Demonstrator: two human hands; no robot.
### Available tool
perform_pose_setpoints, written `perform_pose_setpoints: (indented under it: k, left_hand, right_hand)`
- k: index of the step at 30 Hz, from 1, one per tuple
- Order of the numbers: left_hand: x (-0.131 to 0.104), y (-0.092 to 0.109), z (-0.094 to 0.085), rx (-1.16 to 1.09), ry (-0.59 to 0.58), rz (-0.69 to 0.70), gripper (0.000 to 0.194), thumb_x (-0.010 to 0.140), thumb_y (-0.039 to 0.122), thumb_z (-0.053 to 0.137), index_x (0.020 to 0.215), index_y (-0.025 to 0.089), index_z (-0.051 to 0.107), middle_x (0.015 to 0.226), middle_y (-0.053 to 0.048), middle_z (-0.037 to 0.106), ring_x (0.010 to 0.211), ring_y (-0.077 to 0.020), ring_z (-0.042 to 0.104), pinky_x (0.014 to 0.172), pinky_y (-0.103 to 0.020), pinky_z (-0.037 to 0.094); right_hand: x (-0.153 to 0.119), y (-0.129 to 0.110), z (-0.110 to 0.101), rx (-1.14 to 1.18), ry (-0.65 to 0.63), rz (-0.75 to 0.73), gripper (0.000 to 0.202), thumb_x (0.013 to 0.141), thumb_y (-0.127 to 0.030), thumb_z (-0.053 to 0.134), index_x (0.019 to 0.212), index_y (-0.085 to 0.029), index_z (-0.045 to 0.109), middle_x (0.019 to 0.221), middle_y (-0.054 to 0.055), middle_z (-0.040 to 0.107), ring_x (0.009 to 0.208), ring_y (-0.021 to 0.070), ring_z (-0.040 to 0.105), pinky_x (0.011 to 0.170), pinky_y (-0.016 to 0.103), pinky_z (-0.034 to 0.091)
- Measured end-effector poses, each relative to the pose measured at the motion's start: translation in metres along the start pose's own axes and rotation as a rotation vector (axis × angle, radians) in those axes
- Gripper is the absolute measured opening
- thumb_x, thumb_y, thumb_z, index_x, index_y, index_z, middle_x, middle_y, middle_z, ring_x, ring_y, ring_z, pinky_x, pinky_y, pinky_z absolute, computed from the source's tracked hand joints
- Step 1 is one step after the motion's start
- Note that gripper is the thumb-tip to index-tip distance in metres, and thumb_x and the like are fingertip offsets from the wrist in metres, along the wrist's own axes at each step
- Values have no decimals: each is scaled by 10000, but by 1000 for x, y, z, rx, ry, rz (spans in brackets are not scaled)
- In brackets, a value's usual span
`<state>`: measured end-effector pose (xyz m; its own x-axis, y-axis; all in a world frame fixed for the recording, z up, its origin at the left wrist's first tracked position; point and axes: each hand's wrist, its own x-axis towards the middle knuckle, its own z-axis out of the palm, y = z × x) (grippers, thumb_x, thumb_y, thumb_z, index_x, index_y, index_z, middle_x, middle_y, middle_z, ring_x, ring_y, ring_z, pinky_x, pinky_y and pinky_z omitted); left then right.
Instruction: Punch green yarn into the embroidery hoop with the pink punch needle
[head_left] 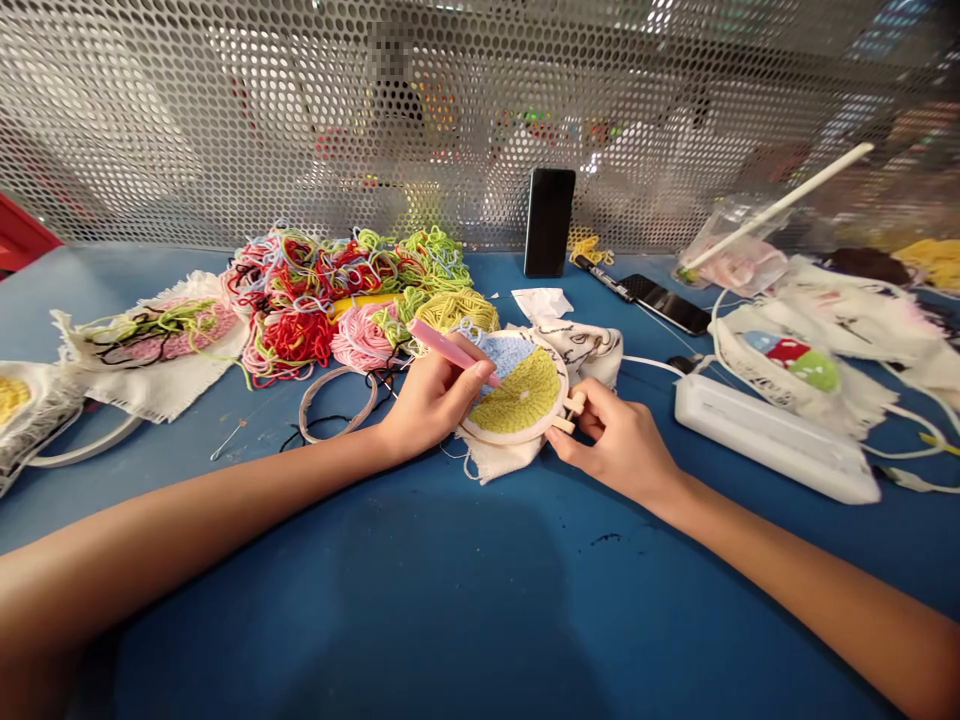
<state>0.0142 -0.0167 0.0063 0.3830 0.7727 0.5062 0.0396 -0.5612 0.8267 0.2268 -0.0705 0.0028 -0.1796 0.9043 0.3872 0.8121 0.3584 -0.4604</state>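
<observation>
My left hand (439, 398) is closed round a pink punch needle (444, 345), whose tip end points down at the light blue part of the stitching. My right hand (619, 435) grips the embroidery hoop (517, 438) at its screw clamp (571, 410) on the right side. Stretched in the hoop is cream fabric (510, 460) filled with looped yarn, yellow-green (529, 395) on the near side and light blue on the far side. The fabric's loose edges hang out below and behind. Light blue yarn runs near the punch needle.
A heap of coloured yarn (300, 290) lies behind my left hand, beside a loose hoop ring (304, 415). An upright phone (550, 222) stands at the perforated metal screen (300, 120). To the right are a flat phone (667, 303), a white power strip (776, 437) and stitched cloths (847, 400).
</observation>
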Motion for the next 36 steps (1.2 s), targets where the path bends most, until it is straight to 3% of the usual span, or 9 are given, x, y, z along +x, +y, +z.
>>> perform_pose_setpoints:
  k: [5, 15, 22, 25, 29, 32, 36]
  left_hand:
    - [0, -1, 1, 169, -73, 117, 212, 879, 276, 468, 787, 121, 581, 761, -45, 583, 628, -78, 527, 516, -182, 412]
    - [2, 2, 3, 244, -206, 230, 159, 862, 226, 491, 845, 122, 611, 792, -68, 653, 717, -122, 607, 629, -225, 495]
    - [6, -2, 11, 232, -280, 241, 167, 852, 208, 507, 757, 124, 615, 854, -82, 679, 788, -135, 629, 713, -252, 511]
    - [7, -1, 10, 199, -246, 121, 192, 859, 251, 498, 779, 122, 616, 793, -62, 661, 710, -117, 610, 644, -229, 499]
    - [5, 0, 8, 36, -97, -64, 309, 887, 359, 442, 759, 119, 589, 567, 10, 528, 480, -56, 486, 449, -170, 403]
    - [4, -1, 7, -94, 8, -121, 333, 879, 410, 448, 745, 127, 559, 514, 44, 438, 405, -34, 418, 383, -159, 349]
    - [3, -2, 7, -191, 76, -181, 345, 861, 457, 461, 750, 138, 529, 514, 53, 425, 378, -32, 412, 346, -159, 329]
  right_hand:
    - [0, 0, 0, 18, 2, -38, 294, 675, -367, 611, 676, -213, 361, 457, -98, 306, 396, 57, 279, 426, 193, 280]
    - [-3, -3, -1, -17, 48, -80, 274, 664, -358, 614, 676, -210, 385, 438, -103, 304, 375, 51, 277, 413, 193, 292]
    - [-5, -8, 1, -45, 109, -128, 300, 661, -379, 619, 678, -214, 369, 450, -94, 330, 380, 53, 302, 417, 192, 301]
    - [-3, -6, 0, -65, 77, -99, 300, 661, -383, 616, 662, -211, 370, 459, -87, 336, 386, 53, 302, 421, 192, 298]
    - [-1, -3, -1, -64, 42, -60, 302, 671, -395, 606, 656, -208, 369, 470, -82, 338, 399, 56, 304, 428, 191, 295]
    - [0, -1, 0, -64, 16, -46, 308, 677, -414, 602, 659, -208, 373, 469, -81, 340, 402, 60, 311, 430, 192, 291]
    - [0, -1, 1, -87, 28, -58, 304, 677, -419, 598, 653, -208, 379, 468, -79, 349, 396, 60, 315, 426, 191, 285]
